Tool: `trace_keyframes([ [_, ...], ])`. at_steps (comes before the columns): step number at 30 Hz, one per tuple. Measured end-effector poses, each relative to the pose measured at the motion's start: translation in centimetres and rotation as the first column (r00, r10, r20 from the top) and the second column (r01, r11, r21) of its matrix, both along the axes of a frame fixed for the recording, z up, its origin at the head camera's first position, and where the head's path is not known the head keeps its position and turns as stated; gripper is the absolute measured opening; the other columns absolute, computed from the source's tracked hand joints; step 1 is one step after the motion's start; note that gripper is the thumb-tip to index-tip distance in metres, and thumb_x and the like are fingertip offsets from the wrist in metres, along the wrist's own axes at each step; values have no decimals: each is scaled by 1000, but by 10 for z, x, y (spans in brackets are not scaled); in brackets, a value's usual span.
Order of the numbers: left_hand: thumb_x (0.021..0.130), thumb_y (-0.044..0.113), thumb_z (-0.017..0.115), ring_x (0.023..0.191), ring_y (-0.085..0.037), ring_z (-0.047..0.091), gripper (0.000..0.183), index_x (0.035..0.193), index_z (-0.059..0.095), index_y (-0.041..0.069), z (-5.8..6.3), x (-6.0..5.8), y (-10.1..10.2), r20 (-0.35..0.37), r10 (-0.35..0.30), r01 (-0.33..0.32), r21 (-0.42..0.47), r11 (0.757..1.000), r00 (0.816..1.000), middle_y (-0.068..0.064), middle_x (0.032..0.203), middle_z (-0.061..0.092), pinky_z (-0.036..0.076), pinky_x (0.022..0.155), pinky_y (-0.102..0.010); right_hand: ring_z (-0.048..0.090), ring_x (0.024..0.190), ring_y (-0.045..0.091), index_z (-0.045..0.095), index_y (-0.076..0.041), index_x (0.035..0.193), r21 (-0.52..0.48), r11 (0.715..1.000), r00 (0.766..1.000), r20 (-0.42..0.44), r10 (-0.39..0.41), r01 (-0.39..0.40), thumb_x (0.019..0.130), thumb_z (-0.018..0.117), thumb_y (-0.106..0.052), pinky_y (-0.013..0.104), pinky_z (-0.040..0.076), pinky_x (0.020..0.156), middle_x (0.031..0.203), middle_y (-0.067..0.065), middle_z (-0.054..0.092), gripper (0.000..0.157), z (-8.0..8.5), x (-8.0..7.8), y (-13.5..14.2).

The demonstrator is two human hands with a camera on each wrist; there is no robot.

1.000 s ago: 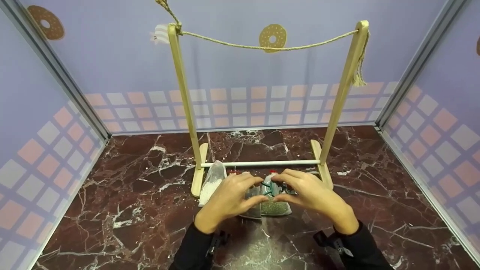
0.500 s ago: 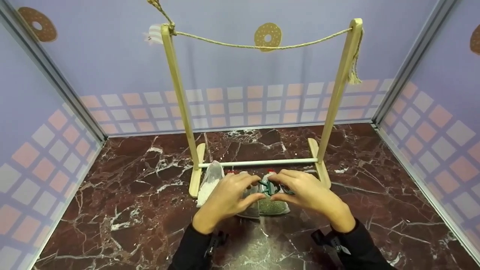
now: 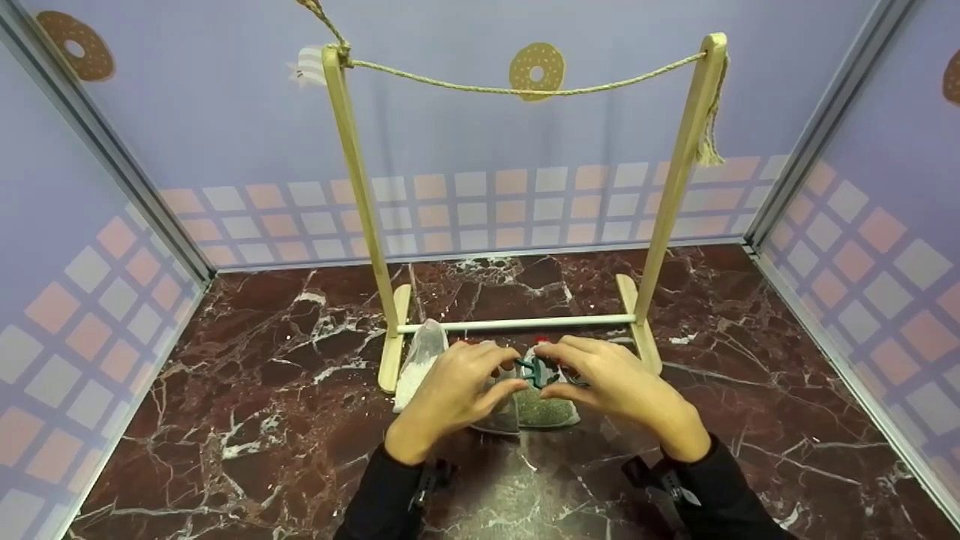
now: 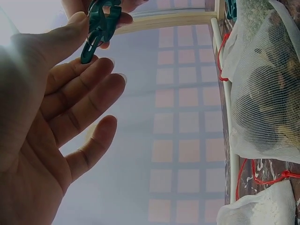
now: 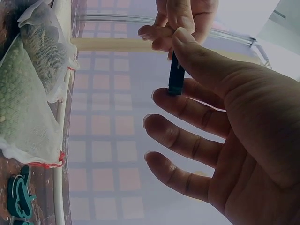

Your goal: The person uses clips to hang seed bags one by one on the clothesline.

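A green clothespin (image 3: 534, 370) is held up between both hands. My left hand (image 3: 471, 382) pinches one side of it with thumb and fingertips; in the left wrist view the clothespin (image 4: 101, 28) lies by the thumb tip, the other fingers half spread. My right hand (image 3: 611, 379) pinches it from the other side. In the right wrist view the clothespin (image 5: 176, 77) runs from the thumb down to a fingertip. Beyond the hands lie mesh bags: one with white grains (image 3: 412, 381), one with green beans (image 5: 14, 89) and one with dark lumps (image 4: 267, 93), partly hidden.
A wooden frame with two posts (image 3: 679, 187), a white crossbar (image 3: 517, 324) and a sagging rope (image 3: 480, 89) stands behind the hands. Another green clothespin (image 5: 21, 192) lies beside the bean bag. Patterned walls enclose the marbled tabletop (image 3: 285, 420).
The clothespin has turned between the fingertips. Both hands stay close together in nearly the same place; the head view has shifted slightly.
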State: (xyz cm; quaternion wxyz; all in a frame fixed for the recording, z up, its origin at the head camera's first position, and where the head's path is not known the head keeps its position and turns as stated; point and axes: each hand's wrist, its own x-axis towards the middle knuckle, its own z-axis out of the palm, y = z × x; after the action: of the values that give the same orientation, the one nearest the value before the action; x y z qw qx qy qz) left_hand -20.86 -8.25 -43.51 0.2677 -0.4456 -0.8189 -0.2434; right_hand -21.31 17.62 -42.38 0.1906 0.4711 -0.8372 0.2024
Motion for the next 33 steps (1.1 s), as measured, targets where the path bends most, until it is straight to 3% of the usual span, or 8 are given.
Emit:
trace_keyframes([
  [7,88,26,76,69,-15,66,25,101,72,4,-1,-3,-4,-14,-19,20,59,998,1000,-4,87,73,56,71,-28,67,82,15,65,-2,129,-19,999,999,-12,-35,35,89,77,-34,32,59,74,102,5,70,53,1,-4,4],
  [12,88,21,77,75,-17,69,18,98,73,6,0,-5,-12,-2,6,-6,83,996,1000,-6,92,75,58,77,-34,70,79,17,67,-3,126,-52,986,987,38,-157,159,91,77,-27,33,59,70,96,3,72,43,-1,-10,6],
  [15,89,20,76,72,-15,68,16,97,73,7,0,-6,-16,15,30,-31,83,996,999,-5,89,75,58,76,-34,70,74,17,68,-2,123,-31,961,954,138,-268,274,94,75,-25,34,58,66,90,4,73,37,-8,-14,5],
  [19,92,19,74,70,-13,67,14,99,74,7,-1,-8,-19,26,46,-47,72,996,999,-3,88,75,56,72,-32,69,74,22,69,1,119,58,910,877,250,-411,410,94,75,-25,40,58,66,89,8,73,36,-24,-20,3],
  [25,93,19,74,67,-12,65,12,99,74,8,-2,-9,-20,45,40,-44,73,996,998,-1,87,74,55,70,-31,69,70,31,77,-9,90,180,843,793,285,-538,507,89,79,-29,50,56,62,83,8,74,20,-46,-25,-1],
  [28,93,20,74,67,-11,64,12,99,74,9,-2,-8,-21,64,46,-50,70,996,997,0,87,74,55,71,-32,69,68,32,76,-12,85,199,829,775,293,-560,524,86,82,-31,51,55,61,78,5,73,20,-52,-27,-3],
  [33,94,21,73,68,-11,63,12,99,74,10,-1,-7,-21,90,53,-59,63,996,995,0,88,74,55,72,-32,70,76,33,79,-9,100,227,845,788,306,-534,485,90,78,-29,52,56,66,86,7,74,22,-58,-31,-5],
])
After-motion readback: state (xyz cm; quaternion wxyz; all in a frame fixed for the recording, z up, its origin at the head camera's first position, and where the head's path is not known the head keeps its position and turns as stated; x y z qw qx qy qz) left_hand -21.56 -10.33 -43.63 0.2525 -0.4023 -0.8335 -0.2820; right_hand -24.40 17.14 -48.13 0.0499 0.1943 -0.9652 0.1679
